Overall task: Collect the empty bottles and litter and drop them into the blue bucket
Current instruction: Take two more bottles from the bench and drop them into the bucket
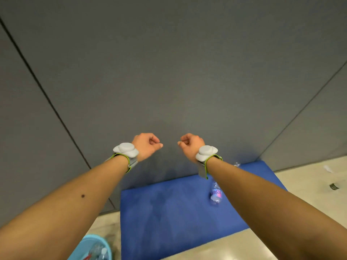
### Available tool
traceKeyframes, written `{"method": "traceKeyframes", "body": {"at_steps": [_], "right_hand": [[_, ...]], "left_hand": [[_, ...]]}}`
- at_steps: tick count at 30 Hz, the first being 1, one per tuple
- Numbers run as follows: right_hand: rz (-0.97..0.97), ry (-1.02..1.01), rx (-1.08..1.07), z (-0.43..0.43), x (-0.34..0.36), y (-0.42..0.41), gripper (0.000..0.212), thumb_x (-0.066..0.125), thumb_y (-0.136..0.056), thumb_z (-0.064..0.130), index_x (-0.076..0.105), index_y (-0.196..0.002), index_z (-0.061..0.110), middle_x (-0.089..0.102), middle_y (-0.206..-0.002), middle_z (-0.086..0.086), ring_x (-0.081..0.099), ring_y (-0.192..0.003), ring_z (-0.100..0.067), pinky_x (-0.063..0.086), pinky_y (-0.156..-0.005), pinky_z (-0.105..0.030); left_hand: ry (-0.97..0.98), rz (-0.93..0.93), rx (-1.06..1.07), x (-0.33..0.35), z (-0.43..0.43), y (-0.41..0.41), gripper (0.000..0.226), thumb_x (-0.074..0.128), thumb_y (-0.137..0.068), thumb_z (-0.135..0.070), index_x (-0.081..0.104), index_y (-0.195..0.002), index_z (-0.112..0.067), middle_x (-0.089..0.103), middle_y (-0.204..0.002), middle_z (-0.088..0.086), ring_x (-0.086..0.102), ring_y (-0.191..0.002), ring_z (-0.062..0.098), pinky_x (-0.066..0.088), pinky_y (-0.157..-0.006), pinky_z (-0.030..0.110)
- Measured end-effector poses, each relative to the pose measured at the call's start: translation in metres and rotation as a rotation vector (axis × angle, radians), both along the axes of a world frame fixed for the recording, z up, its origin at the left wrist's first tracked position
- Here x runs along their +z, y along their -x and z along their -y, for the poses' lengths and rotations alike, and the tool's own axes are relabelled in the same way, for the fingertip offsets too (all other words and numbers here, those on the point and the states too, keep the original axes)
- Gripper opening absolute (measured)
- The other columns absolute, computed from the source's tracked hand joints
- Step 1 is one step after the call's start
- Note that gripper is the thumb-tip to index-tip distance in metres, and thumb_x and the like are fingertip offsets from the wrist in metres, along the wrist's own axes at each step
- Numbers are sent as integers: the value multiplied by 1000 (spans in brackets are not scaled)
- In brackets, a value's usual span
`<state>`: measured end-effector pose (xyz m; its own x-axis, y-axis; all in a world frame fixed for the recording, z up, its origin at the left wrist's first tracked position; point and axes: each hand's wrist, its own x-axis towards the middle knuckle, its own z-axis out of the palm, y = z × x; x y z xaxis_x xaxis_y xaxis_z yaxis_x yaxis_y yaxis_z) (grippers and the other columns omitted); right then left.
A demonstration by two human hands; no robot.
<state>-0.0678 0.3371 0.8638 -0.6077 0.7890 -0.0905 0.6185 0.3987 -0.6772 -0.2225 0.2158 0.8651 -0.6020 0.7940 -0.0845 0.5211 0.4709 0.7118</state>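
Your left hand (145,146) and right hand (191,145) are raised, fingers curled closed, holding nothing; a bottle (216,194) lies on the mat (169,212) below.

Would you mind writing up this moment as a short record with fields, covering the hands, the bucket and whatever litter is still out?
left hand: raised, fingers curled, holding nothing
right hand: raised, fingers curled, holding nothing
blue bucket: lower left on the floor, already holds bottles
blue mat: on the floor against the grey wall
plastic bottle: lying on the mat, partly hidden by the right forearm
second bottle: at the mat's far edge, mostly hidden
floor litter: small scraps right of the mat
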Motion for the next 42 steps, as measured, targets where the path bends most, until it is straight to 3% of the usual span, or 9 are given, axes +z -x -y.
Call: {"method": "traceKeyframes", "body": {"at_steps": [8, 16, 20, 26, 29, 33, 42], "right_hand": [[-24, -25, -130, -76, 15, -119, 28, 60, -88, 27, 64, -111, 10, 72, -104, -8, 66, -99, -23, 45, -81, -22], [-38, -35, -189, -138, 12, -226, 27, 61, -87, 26, 65, -109, 10, 73, -103, -8, 67, -97, -23, 45, -82, -22], [-23, 9, -227, -161, -2, -259, 26, 62, -87, 27, 65, -107, 11, 73, -102, -7, 67, -96, -22, 46, -82, -22], [-21, 63, -291, -192, -21, -282, 27, 62, -87, 28, 64, -109, 11, 72, -103, -6, 67, -95, -21, 44, -79, -20], [-3, 76, -315, -205, -32, -286, 26, 62, -87, 27, 65, -107, 11, 73, -102, -6, 68, -96, -22, 47, -80, -22], [19, 115, -358, -223, -54, -286, 26, 61, -87, 27, 64, -107, 11, 73, -102, -6, 67, -97, -23, 50, -85, -27], [170, 247, -342, -260, -143, -300, 33, 59, -85, 36, 62, -113, 19, 71, -107, 1, 65, -103, -24, 52, -92, -42]], "left_hand": [[-29, -23, -125, 19, -93, -105, 18, 72, -77, -36, 71, -88, -22, 67, -78, -6, 60, -75, 10, 39, -63, 16], [-25, 19, -182, 12, -165, -212, 19, 72, -77, -36, 72, -89, -20, 66, -77, -7, 60, -76, 10, 44, -72, 20], [8, 41, -224, 1, -191, -246, 18, 72, -77, -35, 72, -88, -20, 66, -76, -8, 60, -74, 10, 39, -60, 11], [64, 56, -266, -17, -230, -258, 19, 73, -77, -34, 72, -90, -19, 68, -80, -5, 61, -77, 12, 41, -68, 17], [83, 76, -280, -27, -248, -258, 19, 73, -78, -33, 72, -90, -19, 68, -80, -4, 61, -76, 12, 40, -64, 14], [114, 96, -297, -52, -271, -252, 19, 73, -77, -33, 72, -89, -19, 68, -80, -3, 61, -75, 12, 42, -70, 18], [282, 196, -270, -145, -294, -257, 18, 73, -78, -25, 72, -92, -15, 68, -80, -2, 62, -76, 13, 39, -59, 9]]}}
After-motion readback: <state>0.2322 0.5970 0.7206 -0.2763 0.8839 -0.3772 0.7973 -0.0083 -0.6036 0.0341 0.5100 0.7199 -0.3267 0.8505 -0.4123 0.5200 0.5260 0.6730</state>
